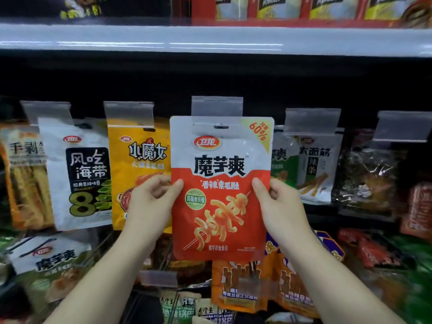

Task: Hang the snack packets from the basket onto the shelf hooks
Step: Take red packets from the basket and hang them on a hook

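Note:
I hold a red and white snack packet upright in front of the shelf, at the middle of the view. My left hand pinches its left edge between thumb and fingers. My right hand pinches its right edge the same way. The packet's hang hole sits at the hook under a clear price tag holder, whose lower part overlaps the packet's top. I cannot tell whether the hook passes through the hole. The basket is out of view.
Other packets hang on neighbouring hooks: a white seaweed one and a yellow one to the left, green and white ones to the right. A white shelf edge runs above. More packets hang on the lower row.

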A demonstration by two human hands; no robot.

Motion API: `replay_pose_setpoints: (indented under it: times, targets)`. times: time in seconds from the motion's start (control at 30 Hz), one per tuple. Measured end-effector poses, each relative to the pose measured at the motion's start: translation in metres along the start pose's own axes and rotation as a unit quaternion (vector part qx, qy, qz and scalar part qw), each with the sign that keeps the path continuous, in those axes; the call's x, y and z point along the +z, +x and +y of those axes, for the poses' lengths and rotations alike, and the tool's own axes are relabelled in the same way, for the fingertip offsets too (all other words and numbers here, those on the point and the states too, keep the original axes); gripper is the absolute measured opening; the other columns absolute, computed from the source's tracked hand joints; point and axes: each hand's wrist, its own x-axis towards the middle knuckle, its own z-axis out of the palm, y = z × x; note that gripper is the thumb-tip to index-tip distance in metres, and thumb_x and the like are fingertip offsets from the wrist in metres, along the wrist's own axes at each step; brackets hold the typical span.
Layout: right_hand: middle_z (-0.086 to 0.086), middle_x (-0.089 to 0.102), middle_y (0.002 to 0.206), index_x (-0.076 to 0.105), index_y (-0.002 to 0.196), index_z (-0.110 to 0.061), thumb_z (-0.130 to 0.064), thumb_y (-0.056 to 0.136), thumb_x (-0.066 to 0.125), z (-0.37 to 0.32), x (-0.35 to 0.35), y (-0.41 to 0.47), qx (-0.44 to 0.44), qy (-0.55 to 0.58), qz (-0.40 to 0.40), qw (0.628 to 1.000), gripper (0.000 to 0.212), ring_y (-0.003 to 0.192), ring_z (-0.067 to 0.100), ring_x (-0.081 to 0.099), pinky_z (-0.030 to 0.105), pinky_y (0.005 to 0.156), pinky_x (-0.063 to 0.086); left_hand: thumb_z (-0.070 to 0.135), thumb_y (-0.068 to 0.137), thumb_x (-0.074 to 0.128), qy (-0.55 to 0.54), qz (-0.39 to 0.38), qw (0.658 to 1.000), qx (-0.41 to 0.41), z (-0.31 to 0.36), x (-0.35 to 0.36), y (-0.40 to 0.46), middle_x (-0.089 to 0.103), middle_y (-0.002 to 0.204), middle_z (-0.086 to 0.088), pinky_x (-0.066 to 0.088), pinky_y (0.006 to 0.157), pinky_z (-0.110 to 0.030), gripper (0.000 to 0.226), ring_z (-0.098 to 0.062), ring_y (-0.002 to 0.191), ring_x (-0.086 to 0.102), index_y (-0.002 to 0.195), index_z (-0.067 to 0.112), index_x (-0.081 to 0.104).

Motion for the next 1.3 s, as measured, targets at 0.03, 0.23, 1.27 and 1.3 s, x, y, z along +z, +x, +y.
replay_pose_setpoints:
  times: [0.03,0.23,1.27,1.3]
  targets:
    - [0.024,0.065,0.089,0.062,0.088,-0.003,-0.046,0.094,0.050,-0.002,0.002,0.002,-0.001,0.001,0.002,1.000,0.046,0.084,0.043,0.062,0.058,0.076,0.053,0.020,0.092,0.061,-0.008,0.002,1.000,-0.003,0.001,-0.001,0.002,0.074,0.074,0.010,0.049,0.048,-0.012,0.008,-0.001,0.066,0.069,0.091,0.012,0.064]
    - [0.028,0.064,0.096,0.060,0.095,0.003,-0.048,0.092,0.052,-0.008,0.012,0.017,0.016,0.017,0.009,1.000,0.052,0.088,0.047,0.061,0.062,0.075,0.051,0.027,0.092,0.063,-0.025,0.006,0.999,-0.036,0.006,0.000,0.022,0.073,0.083,0.003,0.050,0.048,-0.017,0.011,-0.010,0.069,0.072,0.095,0.016,0.065]
    - [0.007,0.058,0.117,0.042,0.114,-0.016,-0.026,0.092,0.060,0.047,0.047,0.106,0.062,-0.116,0.033,0.991,0.030,0.097,0.021,0.058,0.030,0.079,0.046,0.027,0.090,0.063,0.365,0.047,0.928,0.054,-0.052,0.043,0.106,0.072,0.102,-0.010,0.054,0.080,-0.028,0.029,-0.025,0.092,0.067,0.110,0.007,0.070]
    - [0.006,0.051,0.127,0.040,0.120,-0.016,-0.024,0.091,0.062,0.044,0.044,0.097,0.023,-0.135,0.045,0.990,0.037,0.108,0.021,0.053,0.030,0.085,0.043,0.028,0.091,0.062,0.369,0.045,0.926,0.064,-0.049,0.040,0.096,0.073,0.102,-0.008,0.052,0.080,-0.026,0.028,-0.023,0.093,0.067,0.109,0.009,0.071]
